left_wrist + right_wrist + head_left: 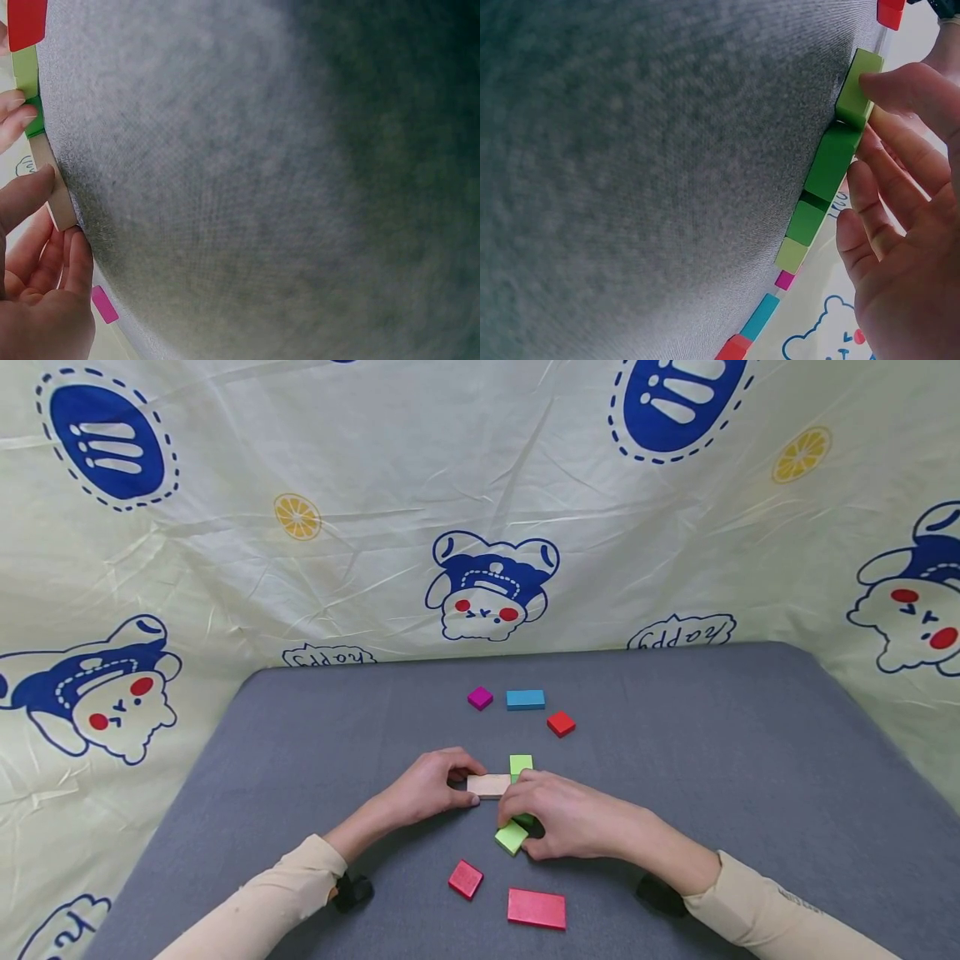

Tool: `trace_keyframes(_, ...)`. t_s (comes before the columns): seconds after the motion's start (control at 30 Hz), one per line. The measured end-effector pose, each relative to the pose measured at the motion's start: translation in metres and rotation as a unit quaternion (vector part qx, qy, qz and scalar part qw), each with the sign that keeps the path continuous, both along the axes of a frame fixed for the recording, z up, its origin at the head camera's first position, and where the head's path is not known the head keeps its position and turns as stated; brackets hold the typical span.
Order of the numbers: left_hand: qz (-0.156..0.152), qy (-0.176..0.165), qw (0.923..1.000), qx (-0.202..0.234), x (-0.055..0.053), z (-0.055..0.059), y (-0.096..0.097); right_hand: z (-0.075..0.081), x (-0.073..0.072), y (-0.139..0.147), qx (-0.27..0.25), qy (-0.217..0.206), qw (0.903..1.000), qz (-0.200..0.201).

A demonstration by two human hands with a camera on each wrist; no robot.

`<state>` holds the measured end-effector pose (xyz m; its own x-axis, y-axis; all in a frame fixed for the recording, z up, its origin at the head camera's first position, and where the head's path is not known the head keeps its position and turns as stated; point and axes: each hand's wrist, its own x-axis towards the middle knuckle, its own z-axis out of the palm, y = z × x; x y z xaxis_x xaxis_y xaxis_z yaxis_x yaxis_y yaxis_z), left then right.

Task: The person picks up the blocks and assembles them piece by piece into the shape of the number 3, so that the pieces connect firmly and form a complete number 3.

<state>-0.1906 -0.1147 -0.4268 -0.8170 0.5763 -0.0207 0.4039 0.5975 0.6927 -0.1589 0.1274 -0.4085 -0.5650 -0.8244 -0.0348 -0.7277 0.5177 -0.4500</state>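
Observation:
My left hand holds the left end of a pale wooden block between thumb and fingers. The block lies flat on the grey table, its right end against a green block. Just beyond that green block sits a light green block. My right hand pinches a second light green block, turned at an angle, on the near side. A longer dark green block touches or nearly touches it; from the head view my right fingers mostly cover the dark green one.
Farther back on the grey tabletop lie a magenta block, a blue block and a red block. Closer to me are a small red block and a larger red block. A printed cloth hangs behind.

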Motion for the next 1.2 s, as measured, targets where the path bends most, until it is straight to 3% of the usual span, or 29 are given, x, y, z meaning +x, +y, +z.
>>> trace_keyframes(0.43,-0.002,0.004,1.0000,-0.001,0.002,0.000,0.001,0.001,0.002,0.002,-0.003,-0.008,0.9999,-0.005)
trace_keyframes(0.63,-0.005,0.002,1.0000,0.004,0.002,0.000,0.000,0.005,0.006,0.006,-0.034,-0.045,0.9978,-0.035)
trace_keyframes(0.9,-0.003,0.006,1.0000,-0.004,0.001,-0.001,0.000,0.011,0.017,0.019,-0.047,-0.074,0.9926,-0.083)
trace_keyframes(1.2,-0.001,0.004,1.0000,-0.003,0.000,-0.001,-0.001,0.012,0.037,0.034,-0.077,-0.100,0.9884,-0.085)
